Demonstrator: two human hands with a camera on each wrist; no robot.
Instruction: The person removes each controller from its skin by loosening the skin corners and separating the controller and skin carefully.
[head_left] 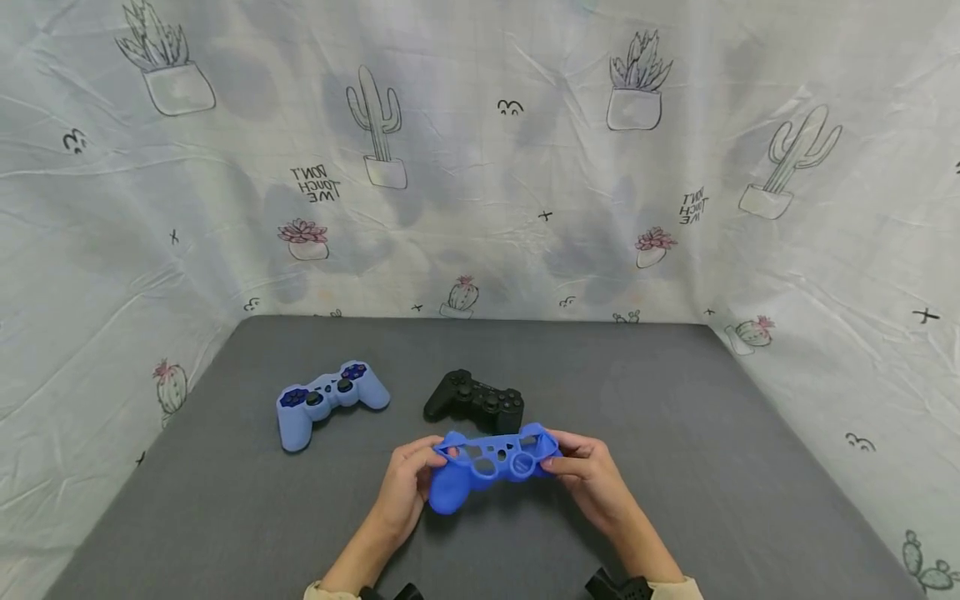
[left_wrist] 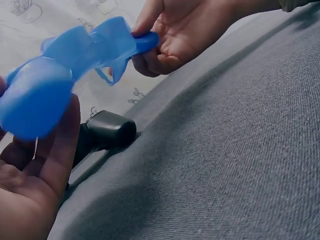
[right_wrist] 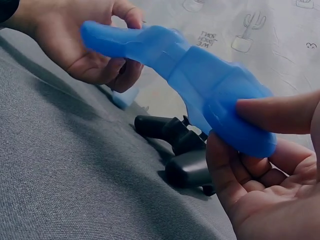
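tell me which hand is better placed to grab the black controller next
Probably the right hand: the black controller lies just beyond the blue cover, slightly nearer it than the left hand. Both hold the cover.

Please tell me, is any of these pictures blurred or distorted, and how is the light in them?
Head view: even soft light, only faint shadows on the grey mat; wide-angle bending at the edges; the blue silicone cover is sharp. Left wrist view: the cover and left hand are close and blurred. Right wrist view: the black controller looks soft, and the picture is dimmer.
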